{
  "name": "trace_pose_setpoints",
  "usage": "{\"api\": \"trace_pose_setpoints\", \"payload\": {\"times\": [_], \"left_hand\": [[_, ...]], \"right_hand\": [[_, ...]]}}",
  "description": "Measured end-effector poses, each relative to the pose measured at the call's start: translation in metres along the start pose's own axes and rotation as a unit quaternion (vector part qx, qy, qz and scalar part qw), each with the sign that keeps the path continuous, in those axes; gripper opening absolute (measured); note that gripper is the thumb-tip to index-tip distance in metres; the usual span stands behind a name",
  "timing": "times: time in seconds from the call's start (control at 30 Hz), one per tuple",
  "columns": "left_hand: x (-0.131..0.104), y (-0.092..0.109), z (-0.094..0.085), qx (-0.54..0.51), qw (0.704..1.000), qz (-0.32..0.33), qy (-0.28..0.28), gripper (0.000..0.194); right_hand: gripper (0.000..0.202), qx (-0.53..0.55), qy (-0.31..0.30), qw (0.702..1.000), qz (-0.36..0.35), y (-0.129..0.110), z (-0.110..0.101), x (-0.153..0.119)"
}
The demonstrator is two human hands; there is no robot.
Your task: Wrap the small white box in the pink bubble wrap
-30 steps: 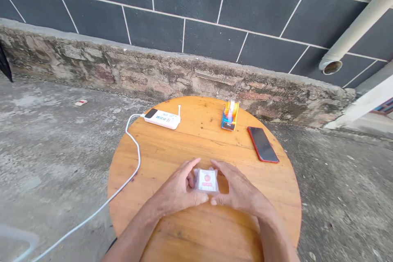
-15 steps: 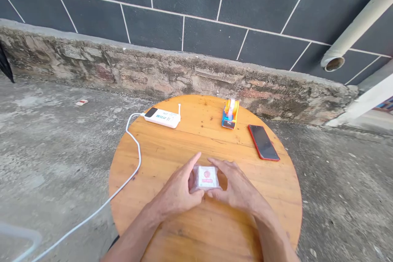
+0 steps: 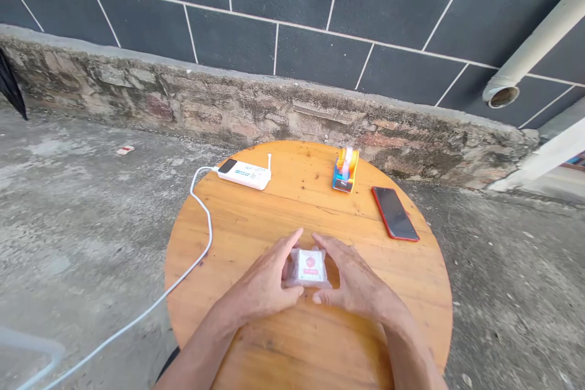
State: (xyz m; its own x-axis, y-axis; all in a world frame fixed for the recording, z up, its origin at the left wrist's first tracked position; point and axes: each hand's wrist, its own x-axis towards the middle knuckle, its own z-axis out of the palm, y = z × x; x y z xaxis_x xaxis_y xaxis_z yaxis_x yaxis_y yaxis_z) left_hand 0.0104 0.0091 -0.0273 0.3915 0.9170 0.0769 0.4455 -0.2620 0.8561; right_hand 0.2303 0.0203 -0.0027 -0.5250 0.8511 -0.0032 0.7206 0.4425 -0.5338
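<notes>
A small white square box [image 3: 311, 265] with a red print on top, in clear plastic wrap, is between my two hands over the near middle of the round wooden table [image 3: 256, 225]. My left hand [image 3: 269, 280] curves around its left side, thumb and forefinger apart. On the right side my right hand [image 3: 354, 277] is curved likewise, its thumb spread away from the box's near edge. The lower fingers are partly hidden, so I cannot tell how firmly they touch the wrap.
A white device [image 3: 244, 173] with a white cable [image 3: 209, 225] lies at the back left. Toward the back right stands a yellow and blue tape dispenser [image 3: 346, 170]. A red-cased phone [image 3: 395, 213] lies near the right edge. Behind are a stone ledge and tiled wall [image 3: 320, 52].
My right thumb has moved a little away from the box, and the gap between the hands has widened slightly. The whole view has shifted slightly.
</notes>
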Motion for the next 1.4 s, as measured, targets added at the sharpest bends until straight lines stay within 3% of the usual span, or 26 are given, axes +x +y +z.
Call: {"api": "trace_pose_setpoints", "payload": {"times": [0.3,0.63,0.83,0.97,1.1,1.27,1.4], "left_hand": [[0.004,-0.007,0.007,0.044,0.995,0.055,0.068,0.085],[0.003,-0.004,-0.003,0.015,0.998,0.018,0.05,0.087],[0.004,-0.005,0.0,-0.001,0.998,0.006,0.066,0.085],[0.006,-0.004,0.002,-0.014,0.996,-0.016,0.085,0.086],[0.005,-0.004,0.001,-0.021,0.997,-0.001,0.081,0.083],[0.005,-0.005,-0.008,-0.133,0.99,-0.018,0.049,0.085],[0.011,-0.008,-0.013,-0.299,0.948,-0.059,0.091,0.081]], "right_hand": [[0.074,-0.051,0.054,0.997,0.035,-0.006,0.012,0.007],[0.093,-0.026,0.013,0.999,0.034,0.001,0.003,0.003],[0.072,-0.054,0.04,0.997,0.034,-0.004,0.01,0.006],[0.07,-0.047,0.071,0.996,0.019,-0.005,0.014,0.009],[0.069,-0.042,0.056,0.997,0.03,-0.001,0.013,0.008],[0.085,-0.012,0.021,0.999,0.042,0.005,0.005,0.003],[0.089,0.0,0.021,0.999,0.039,0.009,0.002,0.002]]}}
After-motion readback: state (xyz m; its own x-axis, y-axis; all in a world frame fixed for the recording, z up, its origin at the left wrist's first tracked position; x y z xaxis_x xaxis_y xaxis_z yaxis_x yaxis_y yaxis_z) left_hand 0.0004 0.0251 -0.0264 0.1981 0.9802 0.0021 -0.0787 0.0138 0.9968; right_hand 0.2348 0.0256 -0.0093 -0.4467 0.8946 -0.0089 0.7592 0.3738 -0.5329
